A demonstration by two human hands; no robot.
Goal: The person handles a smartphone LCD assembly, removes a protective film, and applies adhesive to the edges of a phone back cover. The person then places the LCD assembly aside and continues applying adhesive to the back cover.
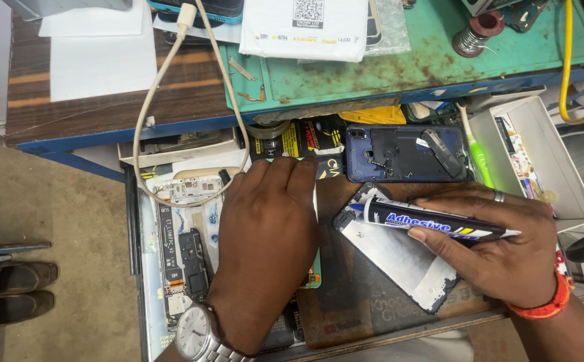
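Adhesive tube (439, 226) lies clamped between right hand (506, 248) fingers (439, 245), nozzle seemingly touching the phone screen (399, 258).

Your right hand (506, 251) holds a dark glue tube (439, 224) with a blue-and-white label, its tip over a phone screen panel (399, 258), silvery back up. A white flat package (303, 28) with a square code lies on the green mat (406, 70). A black-yellow-red packet (309, 137) sits above your left hand (265, 234).
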